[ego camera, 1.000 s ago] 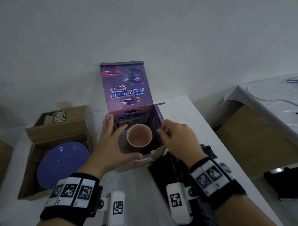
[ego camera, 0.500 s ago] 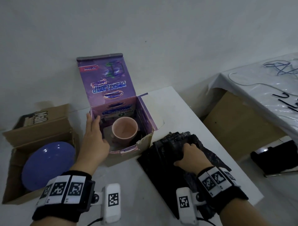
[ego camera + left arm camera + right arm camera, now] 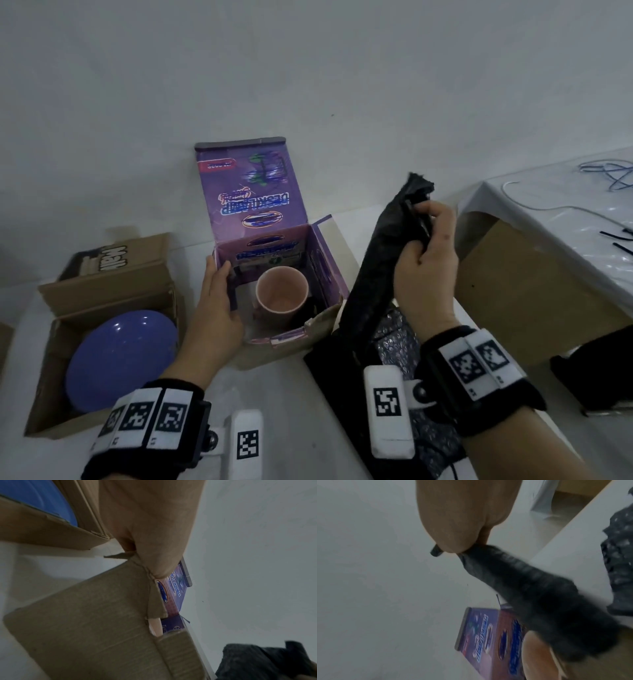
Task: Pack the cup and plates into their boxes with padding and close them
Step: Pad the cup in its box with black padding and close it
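From the head view, a pink cup point(image 3: 281, 289) is standing upright inside a purple printed box point(image 3: 274, 246) whose lid is standing open against the wall. The left hand point(image 3: 214, 308) is lying along the box's left wall, fingers nearly straight outside and thumb over the rim. The right hand point(image 3: 426, 263) is pinching a strip of black padding point(image 3: 380, 260), crinkled and limp, and holding it up just right of the box; its lower end is reaching down to more black padding point(image 3: 394, 346) lying on the white table point(image 3: 281, 404). To the left, a round, glossy blue plate point(image 3: 120, 359) is lying in an open brown cardboard box point(image 3: 113, 284). A second table with a white cover point(image 3: 561, 212) and loose cables is standing well apart on the right.

From the left wrist view, the left hand point(image 3: 154, 520) is resting on the rough brown cardboard edge of the purple box point(image 3: 175, 596), with a sliver of the cup point(image 3: 155, 626) showing inside. The plate point(image 3: 42, 497) is sitting in its cardboard box point(image 3: 42, 531) beyond.

From the right wrist view, the right hand point(image 3: 462, 513) is gripping the ribbed, blurred padding point(image 3: 530, 588), which is hanging across the purple box point(image 3: 484, 637) and partly hiding the cup point(image 3: 537, 654).
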`<state>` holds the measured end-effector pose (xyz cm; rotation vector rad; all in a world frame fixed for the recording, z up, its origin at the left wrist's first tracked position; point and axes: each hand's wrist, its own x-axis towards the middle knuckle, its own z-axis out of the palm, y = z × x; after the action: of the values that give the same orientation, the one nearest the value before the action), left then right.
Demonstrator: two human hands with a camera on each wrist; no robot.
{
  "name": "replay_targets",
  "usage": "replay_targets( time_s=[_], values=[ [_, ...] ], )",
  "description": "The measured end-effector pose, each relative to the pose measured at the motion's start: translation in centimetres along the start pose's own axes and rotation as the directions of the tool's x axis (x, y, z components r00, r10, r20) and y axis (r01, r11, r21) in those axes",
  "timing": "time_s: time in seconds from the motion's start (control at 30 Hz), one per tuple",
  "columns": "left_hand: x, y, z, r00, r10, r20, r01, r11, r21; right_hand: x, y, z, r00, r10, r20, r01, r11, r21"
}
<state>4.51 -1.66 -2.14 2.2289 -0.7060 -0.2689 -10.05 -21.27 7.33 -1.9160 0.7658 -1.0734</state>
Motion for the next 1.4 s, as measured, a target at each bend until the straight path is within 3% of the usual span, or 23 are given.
replay_targets(
  time_s=[0.07, 0.13, 0.17, 0.23, 0.27, 0.33, 0.4, 0.5, 0.6, 0.7, 0.8, 0.87, 0.9, 1.03, 1.17, 1.2, 1.23, 1.3, 1.33, 1.4],
  values=[
    [0.0, -0.2, 0.1, 1.0, 0.007, -0.014, -0.007, 1.0, -0.028, -0.5, 0.6, 2.3, 0.999, -0.043, 0.02, 0.043, 0.999, 0.007],
    [0.0, -0.3, 0.2, 1.0, 0.005, -0.024, -0.005, 0.999, -0.032, -1.5, 2.0, 4.3, 0.981, 0.025, 0.195, -0.008, 0.996, -0.086],
    [0.0, -0.3, 0.3, 1.0, 0.006, -0.028, -0.006, 0.999, -0.031, -2.3, 3.0, 5.0, 0.941, 0.076, 0.33, -0.021, 0.986, -0.167],
    [0.0, -0.3, 0.3, 1.0, 0.008, -0.029, -0.009, 1.0, -0.027, -3.5, 4.3, 5.6, 0.804, 0.164, 0.571, 0.036, 0.946, -0.323],
    [-0.1, -0.3, 0.2, 1.0, 0.006, -0.028, -0.007, 1.0, -0.026, -3.8, 4.4, 5.6, 0.752, 0.198, 0.628, 0.065, 0.927, -0.37],
    [-0.1, -0.4, 0.2, 1.0, 0.008, -0.03, -0.009, 0.999, -0.035, -3.4, 4.2, 5.4, 0.714, 0.244, 0.656, 0.077, 0.904, -0.42],
    [0.0, -0.7, 0.2, 0.999, 0.023, -0.033, -0.025, 0.998, -0.06, -2.4, 3.3, 5.0, 0.731, 0.251, 0.635, 0.165, 0.837, -0.522],
    [0.1, -1.2, 0.4, 0.998, 0.025, -0.066, -0.035, 0.987, -0.156, -0.8, 1.2, 4.5, 0.82, 0.157, 0.55, 0.332, 0.653, -0.681],
    [0.5, -1.6, 0.2, 0.991, 0.007, -0.134, -0.05, 0.946, -0.32, 0.0, -0.5, 4.7, 0.877, 0.059, 0.476, 0.368, 0.553, -0.747],
    [0.8, -1.5, -0.2, 0.985, -0.016, -0.173, -0.051, 0.925, -0.377, 0.7, -2.3, 5.3, 0.904, -0.18, 0.388, 0.411, 0.614, -0.674],
    [1.0, -1.1, -0.4, 0.983, -0.029, -0.181, -0.058, 0.886, -0.459, -0.3, -3.4, 7.7, 0.866, -0.327, 0.379, 0.48, 0.758, -0.442],
    [1.1, -1.0, -0.3, 0.981, -0.023, -0.195, -0.078, 0.864, -0.497, -2.1, -2.7, 10.0, 0.796, -0.311, 0.52, 0.516, 0.798, -0.312],
    [1.2, -1.1, -0.2, 0.978, -0.031, -0.205, -0.076, 0.867, -0.493, -3.1, -2.2, 10.9, 0.732, -0.294, 0.615, 0.537, 0.804, -0.255],
    [1.2, -1.7, 0.2, 0.973, -0.073, -0.221, -0.059, 0.841, -0.538, -5.5, -0.4, 12.5, 0.409, -0.095, 0.908, 0.565, 0.807, -0.17],
    [1.2, -1.9, 0.3, 0.974, -0.086, -0.208, -0.033, 0.861, -0.508, -5.1, -0.5, 12.2, 0.149, -0.013, 0.989, 0.657, 0.748, -0.089],
    [1.2, -1.8, 0.4, 0.974, -0.087, -0.208, -0.029, 0.866, -0.499, -5.2, -0.6, 12.4, 0.11, 0.014, 0.994, 0.685, 0.724, -0.086],
    [1.2, -1.7, 0.4, 0.973, -0.095, -0.208, -0.022, 0.866, -0.499, -5.2, -1.1, 12.5, 0.122, 0.105, 0.987, 0.662, 0.732, -0.16],
    [1.3, -1.8, 0.4, 0.974, -0.109, -0.201, -0.014, 0.851, -0.526, -5.0, -1.9, 12.6, 0.23, 0.181, 0.956, 0.589, 0.757, -0.285],
    [1.4, -1.9, 0.3, 0.974, -0.108, -0.198, -0.015, 0.845, -0.534, -4.8, -2.3, 12.7, 0.231, 0.221, 0.948, 0.491, 0.814, -0.309],
    [1.5, -1.9, 0.2, 0.974, -0.102, -0.201, -0.023, 0.842, -0.538, -4.4, -3.3, 13.2, 0.105, 0.347, 0.932, 0.347, 0.865, -0.361]
  ],
)
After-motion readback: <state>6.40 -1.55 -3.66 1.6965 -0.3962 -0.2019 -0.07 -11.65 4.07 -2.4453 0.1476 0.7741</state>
